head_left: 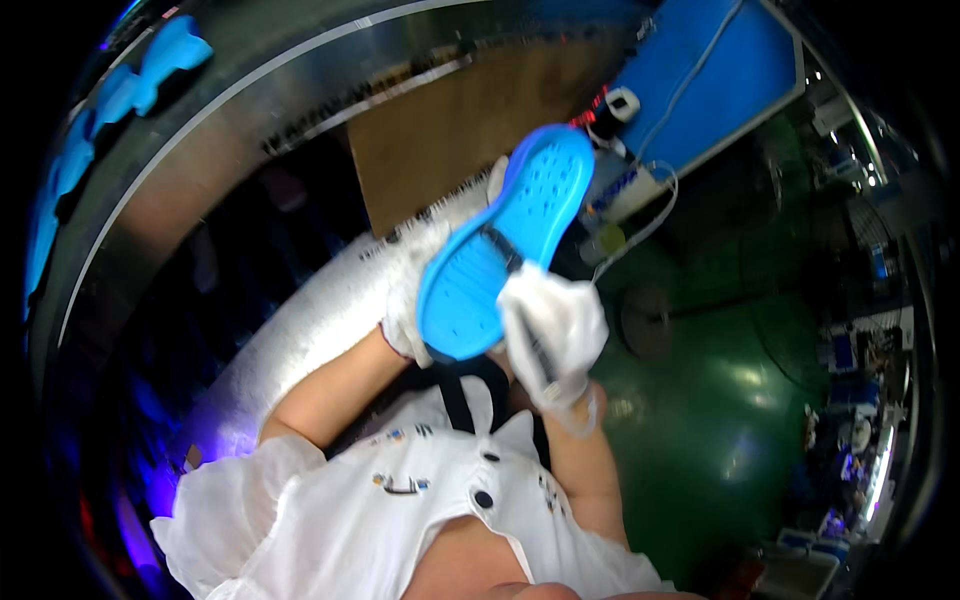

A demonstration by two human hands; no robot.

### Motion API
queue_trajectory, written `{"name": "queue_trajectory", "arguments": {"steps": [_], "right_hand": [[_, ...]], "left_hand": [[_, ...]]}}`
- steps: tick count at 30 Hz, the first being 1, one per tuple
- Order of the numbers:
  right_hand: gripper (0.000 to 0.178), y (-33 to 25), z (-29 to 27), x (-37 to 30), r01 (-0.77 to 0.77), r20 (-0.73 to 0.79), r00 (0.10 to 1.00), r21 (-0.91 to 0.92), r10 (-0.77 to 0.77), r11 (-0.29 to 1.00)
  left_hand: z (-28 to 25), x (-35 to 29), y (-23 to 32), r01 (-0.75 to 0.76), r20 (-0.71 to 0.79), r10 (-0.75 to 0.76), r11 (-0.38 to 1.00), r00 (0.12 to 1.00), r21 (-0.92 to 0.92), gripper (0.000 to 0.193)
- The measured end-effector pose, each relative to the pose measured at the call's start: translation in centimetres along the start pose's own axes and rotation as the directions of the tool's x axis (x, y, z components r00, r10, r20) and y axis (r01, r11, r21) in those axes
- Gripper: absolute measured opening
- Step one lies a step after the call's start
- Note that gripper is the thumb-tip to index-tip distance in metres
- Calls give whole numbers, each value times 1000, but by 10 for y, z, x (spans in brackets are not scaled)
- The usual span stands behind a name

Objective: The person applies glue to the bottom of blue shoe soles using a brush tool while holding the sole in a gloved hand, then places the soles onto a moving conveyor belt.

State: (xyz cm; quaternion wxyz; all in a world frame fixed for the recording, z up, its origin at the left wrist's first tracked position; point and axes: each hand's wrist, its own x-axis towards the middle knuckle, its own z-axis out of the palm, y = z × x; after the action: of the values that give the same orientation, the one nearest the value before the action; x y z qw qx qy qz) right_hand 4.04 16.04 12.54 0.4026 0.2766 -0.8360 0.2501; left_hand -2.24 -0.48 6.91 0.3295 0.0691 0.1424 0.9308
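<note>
A bright blue shoe sole [465,290] is held up in front of me, its inner side facing me and its perforated end pointing away. My left hand [405,305], in a white glove, is closed around the left edge of the sole, with some fingers hidden behind it. My right hand [560,325], also gloved in white and a little blurred, is wrapped round a dark-handled brush [503,250]. The brush's tip lies against the middle of the sole. The handle's other end comes out below the right hand.
A conveyor [150,200] curves along the left, carrying several blue pieces [170,60]. Beyond the sole are a cardboard sheet [450,120] and a blue panel [715,75] with a white cable [690,85]. A whitish padded edge [325,300] runs beside my left forearm. Green floor [700,430] lies right.
</note>
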Motion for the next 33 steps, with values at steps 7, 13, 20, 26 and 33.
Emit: {"name": "queue_trajectory", "arguments": {"steps": [7, 13, 20, 26, 33], "right_hand": [[25, -17, -27, -19, -325, -17, 889, 682, 458, 656], [33, -13, -8, -29, -337, -10, 846, 764, 533, 550], [22, -7, -9, -29, -344, 8, 873, 720, 488, 603], [21, -7, -3, -31, -294, 63, 946, 587, 319, 755], [21, -6, -4, -29, -331, 38, 922, 598, 387, 730]], "left_hand": [[52, -31, 66, -208, 99, 187, 933, 977, 293, 99], [171, -33, 239, -644, 71, 645, 737, 761, 202, 75], [213, -70, 248, 774, 144, 803, -595, 578, 217, 40], [154, -78, 242, 624, 289, 587, -780, 756, -46, 36], [139, -97, 234, 507, 589, 427, -861, 686, 34, 19]]}}
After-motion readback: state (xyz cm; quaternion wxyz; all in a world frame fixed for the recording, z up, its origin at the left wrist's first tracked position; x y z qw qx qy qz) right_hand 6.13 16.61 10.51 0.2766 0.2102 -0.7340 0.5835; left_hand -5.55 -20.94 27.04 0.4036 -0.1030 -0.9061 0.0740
